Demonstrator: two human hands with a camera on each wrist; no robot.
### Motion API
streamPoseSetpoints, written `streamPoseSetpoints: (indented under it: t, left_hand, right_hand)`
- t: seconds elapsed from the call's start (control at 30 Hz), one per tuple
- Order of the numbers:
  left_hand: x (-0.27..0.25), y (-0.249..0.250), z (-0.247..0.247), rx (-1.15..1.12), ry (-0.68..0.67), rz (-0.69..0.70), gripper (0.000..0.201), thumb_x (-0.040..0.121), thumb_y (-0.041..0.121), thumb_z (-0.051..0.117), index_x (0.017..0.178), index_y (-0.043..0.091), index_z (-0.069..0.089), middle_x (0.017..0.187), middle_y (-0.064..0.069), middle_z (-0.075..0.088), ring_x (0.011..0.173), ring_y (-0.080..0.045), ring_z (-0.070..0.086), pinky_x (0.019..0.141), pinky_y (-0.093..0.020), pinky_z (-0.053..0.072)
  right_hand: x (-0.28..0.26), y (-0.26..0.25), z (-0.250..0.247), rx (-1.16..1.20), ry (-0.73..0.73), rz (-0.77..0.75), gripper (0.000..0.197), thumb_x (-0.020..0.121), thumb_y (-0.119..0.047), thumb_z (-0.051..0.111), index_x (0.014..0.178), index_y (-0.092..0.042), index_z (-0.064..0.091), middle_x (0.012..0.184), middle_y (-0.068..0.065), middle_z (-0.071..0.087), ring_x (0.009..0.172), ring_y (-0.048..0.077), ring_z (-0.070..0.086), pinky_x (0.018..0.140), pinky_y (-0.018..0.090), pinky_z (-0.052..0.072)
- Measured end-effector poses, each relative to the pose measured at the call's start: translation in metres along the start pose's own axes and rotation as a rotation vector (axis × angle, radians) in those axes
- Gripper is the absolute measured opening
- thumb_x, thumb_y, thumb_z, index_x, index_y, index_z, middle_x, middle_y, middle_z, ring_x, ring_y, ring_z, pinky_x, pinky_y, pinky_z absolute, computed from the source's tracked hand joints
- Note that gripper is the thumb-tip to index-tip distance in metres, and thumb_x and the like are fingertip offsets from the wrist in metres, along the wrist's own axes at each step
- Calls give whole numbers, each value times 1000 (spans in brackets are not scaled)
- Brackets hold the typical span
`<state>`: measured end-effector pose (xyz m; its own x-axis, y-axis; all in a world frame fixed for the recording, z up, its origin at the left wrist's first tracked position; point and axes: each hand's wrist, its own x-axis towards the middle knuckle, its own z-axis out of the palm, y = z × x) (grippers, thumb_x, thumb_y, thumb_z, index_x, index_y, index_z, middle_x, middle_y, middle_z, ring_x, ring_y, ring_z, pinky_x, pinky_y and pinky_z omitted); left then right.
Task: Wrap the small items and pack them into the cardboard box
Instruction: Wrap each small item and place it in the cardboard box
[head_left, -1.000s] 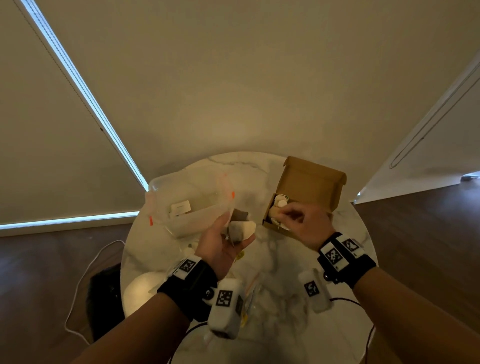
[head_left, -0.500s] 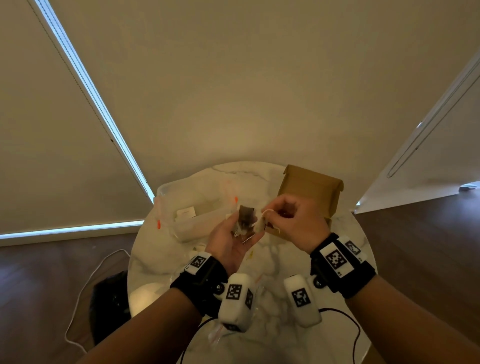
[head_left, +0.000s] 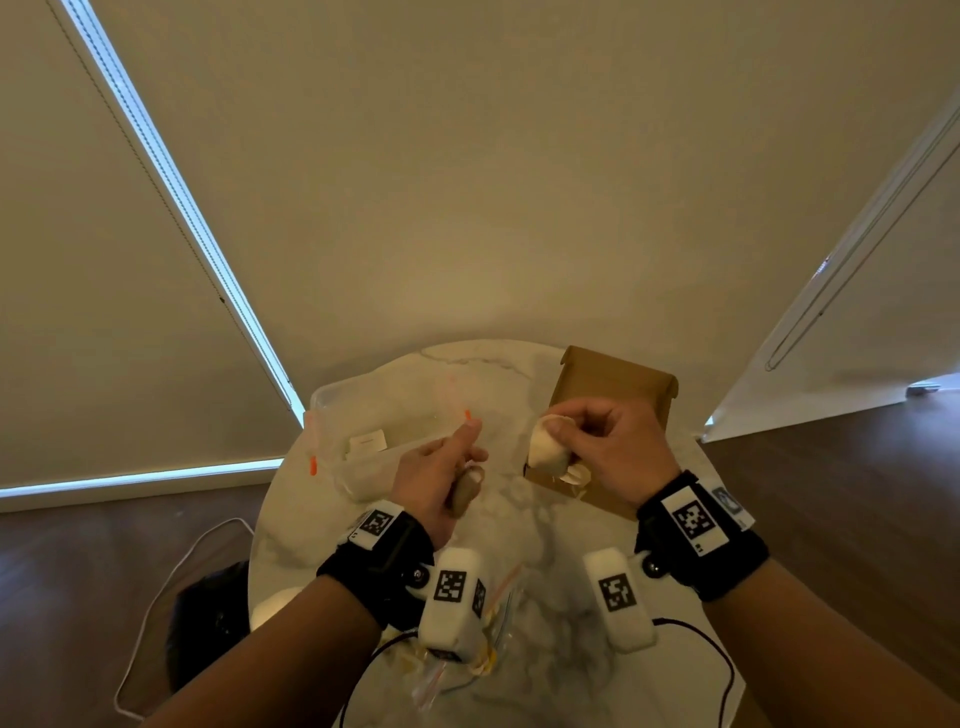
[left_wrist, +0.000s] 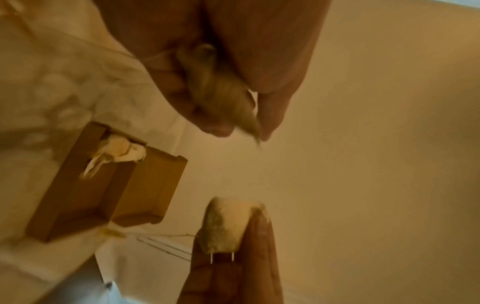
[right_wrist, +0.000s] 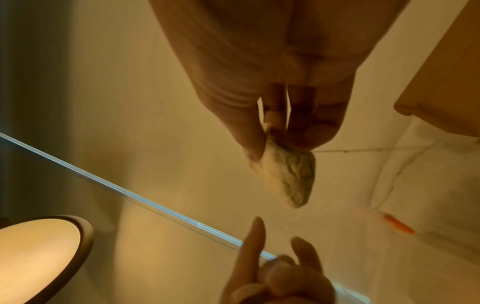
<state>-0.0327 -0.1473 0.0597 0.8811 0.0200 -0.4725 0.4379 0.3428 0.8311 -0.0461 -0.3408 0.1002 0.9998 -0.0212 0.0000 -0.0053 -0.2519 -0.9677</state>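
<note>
My left hand (head_left: 470, 457) grips a small brown item (head_left: 464, 494) above the marble table; the left wrist view shows my fingers curled round that brown item (left_wrist: 221, 88). To its right, my right hand (head_left: 561, 431) pinches a white crumpled piece (head_left: 544, 448) between thumb and fingers, just over the near edge of the open cardboard box (head_left: 613, 384). Two thin prongs stick out of the white piece (left_wrist: 226, 226) in the left wrist view. A white wrapped bundle (left_wrist: 116, 152) lies inside the box (left_wrist: 78, 185).
A clear plastic container (head_left: 374, 415) with orange clips stands at the back left of the round table (head_left: 545, 525). A zip bag (head_left: 498, 613) lies near the front edge. A lit lamp (right_wrist: 39, 253) glows at the left, and a white cable (head_left: 156, 597) runs on the floor.
My right hand left the box, met the left hand and took the white piece. The hands have now drawn apart, the left one keeping the brown item.
</note>
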Motion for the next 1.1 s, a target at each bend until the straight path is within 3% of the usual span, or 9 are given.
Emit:
streamPoseSetpoints:
  t: [0.07,0.13,0.2,0.3,0.47,0.6,0.73,0.97,1.1]
  left_hand:
    - [-1,5,1,209,-80,174,36,81,32,75,74,0,62,47,-8,53,33,-14,35,37,-19,25]
    - [-4,12,3,425,-170,350,22,82,24,75,79,3,69,57,-9,66,35,-14,44,41,-22,37]
    - [-5,17,5,586,-246,433,15,82,24,76,91,13,75,69,-3,73,41,-13,52,48,-22,44]
    - [-5,20,5,617,-280,460,9,83,16,75,88,9,76,58,7,67,41,-8,52,47,-19,42]
    - [-2,25,3,659,-321,483,7,84,8,73,84,1,74,55,7,64,41,-12,49,46,-21,42]
    - [3,26,-4,776,-316,536,4,83,12,75,81,9,75,61,5,65,45,-14,54,49,-22,44]
    - [2,17,-6,852,-325,590,4,81,14,76,78,14,77,58,9,67,43,-6,54,50,-17,44]
    - [3,1,5,813,-168,634,10,81,18,75,71,18,75,59,12,66,47,4,55,57,-15,43]
    - [6,1,11,706,-103,559,7,80,19,75,73,18,76,60,9,68,49,-4,57,58,-23,45]
  right_hand:
    - [-1,4,5,-2,-34,20,6,84,-13,71,88,-16,74,85,1,71,73,4,65,61,16,52]
    - [0,7,9,-3,-44,15,7,82,-12,73,89,-11,73,78,6,70,66,8,64,58,21,53]
    - [1,10,13,-17,-45,-7,10,80,-14,76,87,-8,72,75,12,69,61,12,62,57,24,54]
    - [2,13,16,16,-59,-19,13,78,-16,78,84,-7,70,74,15,69,58,16,60,57,28,53]
    - [1,25,14,52,-153,34,14,78,-12,77,88,-5,72,73,12,70,62,19,60,58,27,51]
    - [1,29,5,18,-254,95,6,76,-9,79,78,-10,73,69,7,68,62,19,59,60,29,50]
    - [6,20,0,32,-237,131,9,82,-7,73,80,1,69,61,5,66,55,16,56,56,29,48]
    - [-7,9,16,136,-153,132,13,86,-11,69,80,1,70,64,16,70,51,25,61,55,32,51]
    - [-17,22,24,127,-159,146,14,88,-14,67,82,-2,73,70,15,73,62,26,69,62,34,55]
